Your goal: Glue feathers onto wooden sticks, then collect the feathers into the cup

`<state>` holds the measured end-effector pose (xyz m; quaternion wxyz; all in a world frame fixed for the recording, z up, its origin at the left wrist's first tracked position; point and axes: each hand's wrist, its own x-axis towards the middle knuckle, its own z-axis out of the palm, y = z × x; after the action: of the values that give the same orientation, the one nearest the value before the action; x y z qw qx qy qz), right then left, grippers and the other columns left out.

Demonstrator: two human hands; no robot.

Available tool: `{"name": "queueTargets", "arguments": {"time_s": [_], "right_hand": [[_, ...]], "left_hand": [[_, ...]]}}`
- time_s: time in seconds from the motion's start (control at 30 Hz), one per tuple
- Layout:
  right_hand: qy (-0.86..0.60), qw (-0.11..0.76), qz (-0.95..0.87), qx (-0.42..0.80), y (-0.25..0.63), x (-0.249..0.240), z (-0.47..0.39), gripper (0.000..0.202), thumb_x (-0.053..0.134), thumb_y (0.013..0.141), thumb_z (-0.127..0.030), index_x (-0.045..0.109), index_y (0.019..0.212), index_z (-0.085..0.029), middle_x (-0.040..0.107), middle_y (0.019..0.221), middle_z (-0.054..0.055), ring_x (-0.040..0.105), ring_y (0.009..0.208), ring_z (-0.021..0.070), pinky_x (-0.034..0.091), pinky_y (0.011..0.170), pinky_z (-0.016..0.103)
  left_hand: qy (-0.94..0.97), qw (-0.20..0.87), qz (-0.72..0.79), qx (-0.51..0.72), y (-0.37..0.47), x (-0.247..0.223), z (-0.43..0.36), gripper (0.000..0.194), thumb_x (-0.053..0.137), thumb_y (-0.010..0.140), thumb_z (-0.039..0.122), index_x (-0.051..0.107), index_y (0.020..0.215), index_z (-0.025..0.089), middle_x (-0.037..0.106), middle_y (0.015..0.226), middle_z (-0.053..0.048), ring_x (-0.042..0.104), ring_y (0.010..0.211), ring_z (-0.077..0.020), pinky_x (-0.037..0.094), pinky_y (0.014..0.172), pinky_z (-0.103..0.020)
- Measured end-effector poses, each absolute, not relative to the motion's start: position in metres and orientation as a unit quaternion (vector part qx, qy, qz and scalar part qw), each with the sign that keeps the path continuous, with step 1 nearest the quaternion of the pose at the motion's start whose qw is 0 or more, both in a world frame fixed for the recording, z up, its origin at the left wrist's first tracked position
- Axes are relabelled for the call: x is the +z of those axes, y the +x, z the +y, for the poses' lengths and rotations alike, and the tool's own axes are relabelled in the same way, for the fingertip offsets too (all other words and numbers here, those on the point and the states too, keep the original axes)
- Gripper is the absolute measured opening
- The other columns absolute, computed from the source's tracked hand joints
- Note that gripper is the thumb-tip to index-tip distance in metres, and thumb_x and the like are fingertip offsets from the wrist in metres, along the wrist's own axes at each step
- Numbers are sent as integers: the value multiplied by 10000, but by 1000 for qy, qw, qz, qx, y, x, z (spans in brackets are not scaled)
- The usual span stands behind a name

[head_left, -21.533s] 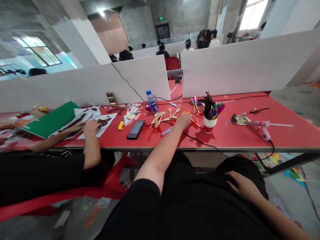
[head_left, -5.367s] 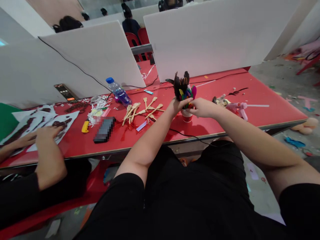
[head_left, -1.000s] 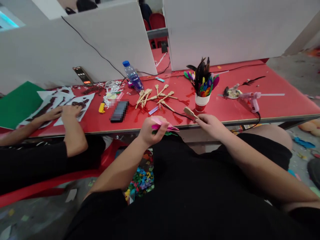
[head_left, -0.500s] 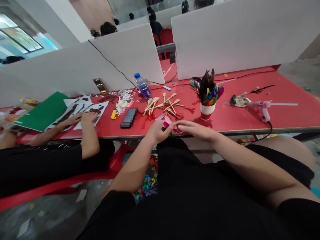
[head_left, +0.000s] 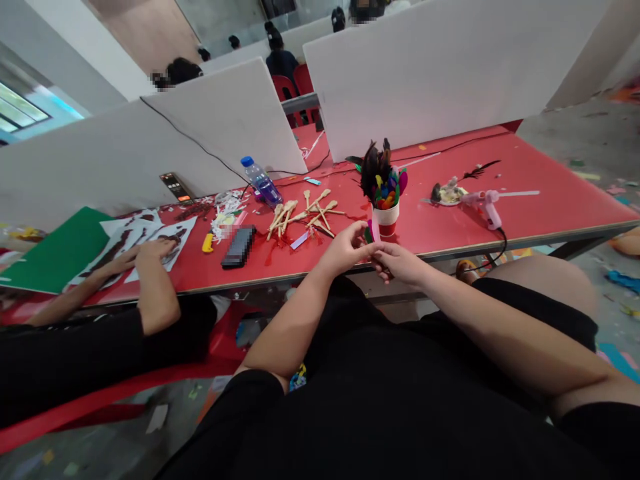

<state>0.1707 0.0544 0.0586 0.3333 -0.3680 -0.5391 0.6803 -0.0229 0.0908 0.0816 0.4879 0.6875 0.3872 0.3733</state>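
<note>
Small leaf-shaped pieces (head_left: 373, 231), pink and green, stick up from the fingers of my left hand (head_left: 346, 249), which is closed on them. My right hand (head_left: 400, 262) meets the left at the fingertips, its fingers curled together just below the pieces. Whatever the right fingers grip is hidden. Both hands are at the table's front edge, just in front of a white and red cup (head_left: 387, 219). Dark feathers (head_left: 375, 170) and many-coloured leaf shapes (head_left: 389, 193) fill the cup.
Left of the cup lie several wooden sticks (head_left: 305, 213), a blurred dark phone (head_left: 239, 247), a yellow cutter (head_left: 207, 243) and a capped bottle (head_left: 263, 181). A pink glue gun (head_left: 485, 205) with its cord rests to the right. At far left, a co-worker's hands (head_left: 153, 252) touch papers.
The view has swung right, so the table things appear further left. My hands are closer to the cup in view. My right fingers, stretched out before, are now curled.
</note>
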Motion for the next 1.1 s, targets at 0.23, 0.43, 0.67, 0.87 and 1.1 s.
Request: {"name": "queueTargets", "arguments": {"time_s": [0.23,0.43,0.67,0.87,1.1], "right_hand": [[-378,340,-607,610,168,63,50,251,535,1115,-399,547,930,-230,531,662,-72,467,442,96,395,422,225],[-401,290,-680,541,170,66,50,182,491,1077,-240,565,912,-224,613,694,-35,559,473,118,465,470,247],[-404,247,-719,510,179,68,56,207,489,1083,-278,596,919,-213,716,777,37,674,624,177,515,610,292],[-380,304,-771,411,197,74,68,300,695,987,-488,720,970,-189,761,914,57,661,831,213,485,762,323],[-406,372,-706,445,212,73,87,413,740,867,-567,798,920,-162,708,770,15,624,743,192,453,691,302]], "left_hand": [[628,538,399,397,-24,84,81,649,1031,712,629,803,1053,127,804,944,-73,712,810,-161,566,743,-270],[631,500,433,405,-21,92,71,544,1057,690,556,857,953,123,807,854,-67,678,734,-157,534,688,-265],[638,486,444,399,-13,95,72,518,1033,700,568,847,915,134,786,802,-52,639,665,-138,517,643,-261],[652,471,427,412,-10,97,82,519,1011,716,600,824,870,141,799,836,-60,721,753,-171,583,726,-278],[680,481,391,391,3,95,102,574,988,740,662,802,918,149,785,873,-55,727,790,-181,607,772,-299]]}}
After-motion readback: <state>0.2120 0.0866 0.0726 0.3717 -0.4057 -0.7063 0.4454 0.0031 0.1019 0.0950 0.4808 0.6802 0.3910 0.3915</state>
